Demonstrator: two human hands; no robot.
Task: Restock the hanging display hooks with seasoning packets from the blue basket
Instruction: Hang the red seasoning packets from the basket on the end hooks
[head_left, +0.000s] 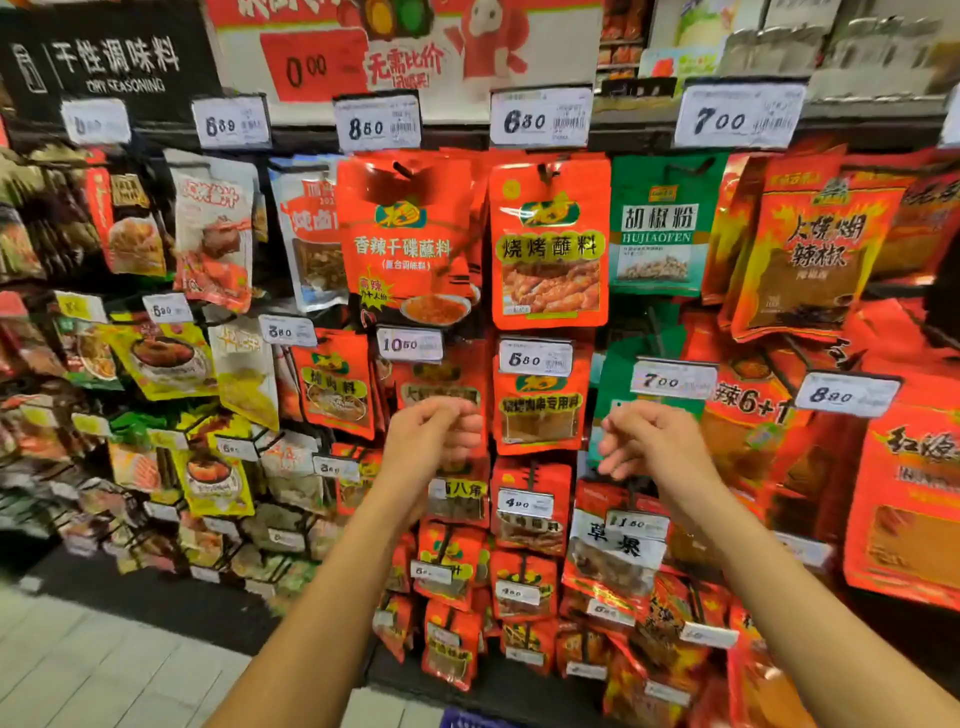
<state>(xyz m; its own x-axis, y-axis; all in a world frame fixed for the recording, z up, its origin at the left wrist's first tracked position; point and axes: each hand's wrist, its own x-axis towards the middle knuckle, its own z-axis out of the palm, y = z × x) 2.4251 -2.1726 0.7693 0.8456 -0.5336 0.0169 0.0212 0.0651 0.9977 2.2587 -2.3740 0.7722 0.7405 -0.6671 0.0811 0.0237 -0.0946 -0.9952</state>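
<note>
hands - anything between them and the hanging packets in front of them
Nothing visible. The left hand and right hand are both empty, raised in front of the red packets, with only open air between. The blue basket barely shows at the bottom edge.

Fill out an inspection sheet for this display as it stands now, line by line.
Surface: hook display wall, packed with hanging packets.
Job's things: red seasoning packets hang under price tags; only a corner of the blue basket shows at the bottom edge.
Clutter: nothing seen.
Grippers: left hand and right hand are raised before the packets, fingers loosely curled, holding nothing.
Cables: nothing seen.
Surroundings: dry seasoning sign, red promotional poster, tiled floor.
</note>
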